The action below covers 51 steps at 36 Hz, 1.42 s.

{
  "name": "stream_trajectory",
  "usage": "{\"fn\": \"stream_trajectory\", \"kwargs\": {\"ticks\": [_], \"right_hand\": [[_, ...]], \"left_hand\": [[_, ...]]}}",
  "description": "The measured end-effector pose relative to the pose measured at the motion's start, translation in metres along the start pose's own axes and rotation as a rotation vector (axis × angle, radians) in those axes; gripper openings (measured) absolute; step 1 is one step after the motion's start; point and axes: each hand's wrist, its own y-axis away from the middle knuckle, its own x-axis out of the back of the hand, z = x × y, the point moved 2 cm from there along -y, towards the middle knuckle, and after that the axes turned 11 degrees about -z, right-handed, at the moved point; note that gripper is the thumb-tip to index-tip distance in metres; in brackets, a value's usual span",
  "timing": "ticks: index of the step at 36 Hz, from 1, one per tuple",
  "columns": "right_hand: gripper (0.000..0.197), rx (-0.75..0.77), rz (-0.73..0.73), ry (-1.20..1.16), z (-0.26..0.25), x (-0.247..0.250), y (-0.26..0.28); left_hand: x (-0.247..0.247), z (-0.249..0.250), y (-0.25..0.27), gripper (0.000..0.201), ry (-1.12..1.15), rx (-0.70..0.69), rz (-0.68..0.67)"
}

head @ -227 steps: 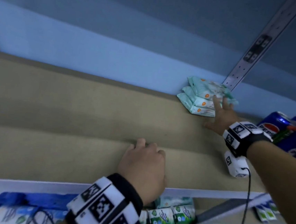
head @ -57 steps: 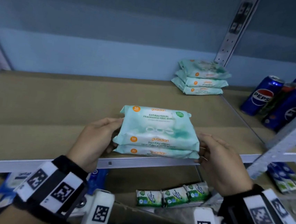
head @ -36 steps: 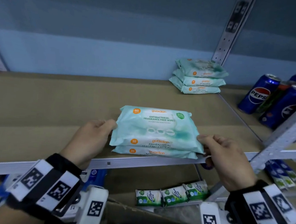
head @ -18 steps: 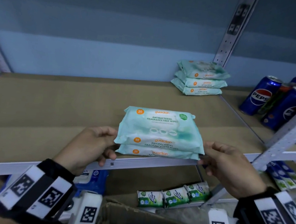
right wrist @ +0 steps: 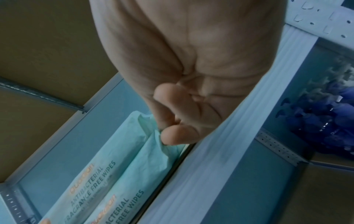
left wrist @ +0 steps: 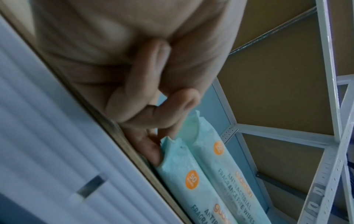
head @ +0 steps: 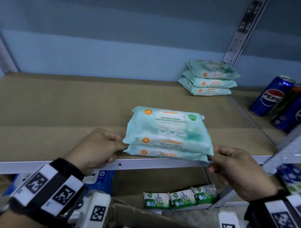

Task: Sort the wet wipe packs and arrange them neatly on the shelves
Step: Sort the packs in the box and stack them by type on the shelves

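Note:
Two pale green wet wipe packs (head: 169,134) lie stacked at the front edge of the brown shelf (head: 54,108). My left hand (head: 98,145) pinches the left end seams of the packs (left wrist: 184,153). My right hand (head: 232,167) pinches the right end seams of the same packs (right wrist: 153,145). A stack of three matching packs (head: 209,79) sits at the back right of the shelf, against the upright post.
Blue Pepsi cans (head: 269,96) stand on the neighbouring shelf to the right. Small green wipe packs (head: 180,197) lie on the lower shelf. An open cardboard box (head: 154,222) is below my hands. A grey metal upright (head: 294,144) crosses at the right front.
Earlier my right hand was at the back stack and my left rested on the shelf. Now both hands hold two packs at the shelf's front edge; over the last second they barely moved.

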Motion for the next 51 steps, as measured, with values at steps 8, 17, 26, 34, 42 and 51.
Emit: {"fn": "stream_trajectory", "kwargs": {"ticks": [8,17,26,34,42,51], "right_hand": [[0.017,0.02,0.038,0.086,0.003,0.006,-0.005],[0.019,0.088,0.128,0.19,0.006,0.005,-0.005],[0.027,0.483,0.408,0.543,-0.035,-0.001,0.006],[0.067,0.489,0.099,0.963,-0.05,-0.047,-0.007],[0.073,0.434,0.082,1.107,-0.043,-0.055,-0.013],[0.07,0.397,0.111,1.101,-0.04,-0.058,-0.014]], "left_hand": [[0.0,0.0,0.001,0.028,-0.086,-0.076,0.031],[0.006,-0.002,0.004,0.014,-0.249,-0.161,0.118],[0.004,0.039,0.013,0.017,-0.534,-0.533,0.51],[-0.04,0.056,-0.003,0.06,-0.88,-0.611,0.089],[-0.047,0.044,-0.012,0.075,-1.063,-0.551,0.059],[-0.049,0.042,-0.012,0.057,-0.964,-0.521,0.001]]}}
